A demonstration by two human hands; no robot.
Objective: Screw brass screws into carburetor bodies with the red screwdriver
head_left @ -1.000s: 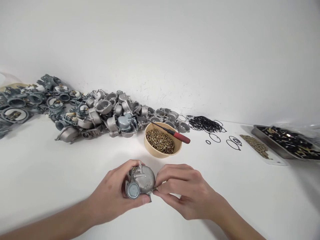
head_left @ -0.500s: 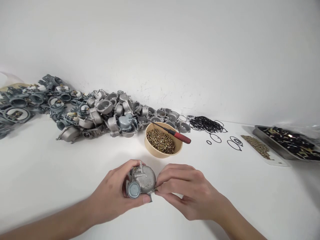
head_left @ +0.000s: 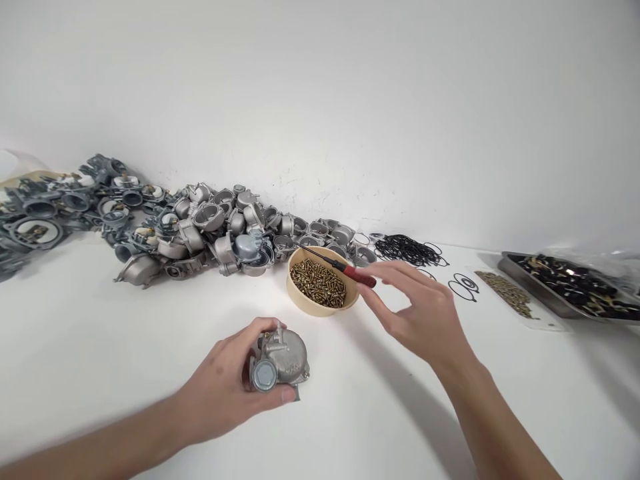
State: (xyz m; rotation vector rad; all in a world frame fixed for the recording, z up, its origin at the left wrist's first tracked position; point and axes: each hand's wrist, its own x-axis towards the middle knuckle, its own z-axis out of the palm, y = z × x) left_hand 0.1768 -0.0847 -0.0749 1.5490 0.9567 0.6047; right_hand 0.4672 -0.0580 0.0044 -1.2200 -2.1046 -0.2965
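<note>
My left hand (head_left: pixel 225 387) is wrapped round a grey metal carburetor (head_left: pixel 280 360) that rests on the white table near the front. My right hand (head_left: pixel 420 310) hovers further back with fingers spread, holding nothing. Its fingertips are close to the red handle of a small screwdriver (head_left: pixel 350 270), which lies across the rim of a tan bowl (head_left: pixel 300 299) full of brass screws (head_left: pixel 317 283).
A long heap of grey carburetor parts (head_left: pixel 200 227) runs along the back wall to the left. Black rubber O-rings (head_left: pixel 407 248) lie behind my right hand. A strip of small brass parts (head_left: pixel 510 292) and a metal tray (head_left: pixel 545 295) of dark parts sit at right.
My right hand has left the carburetor and moved up and right toward the screwdriver on the bowl, opening its fingers. My left hand still holds the carburetor.
</note>
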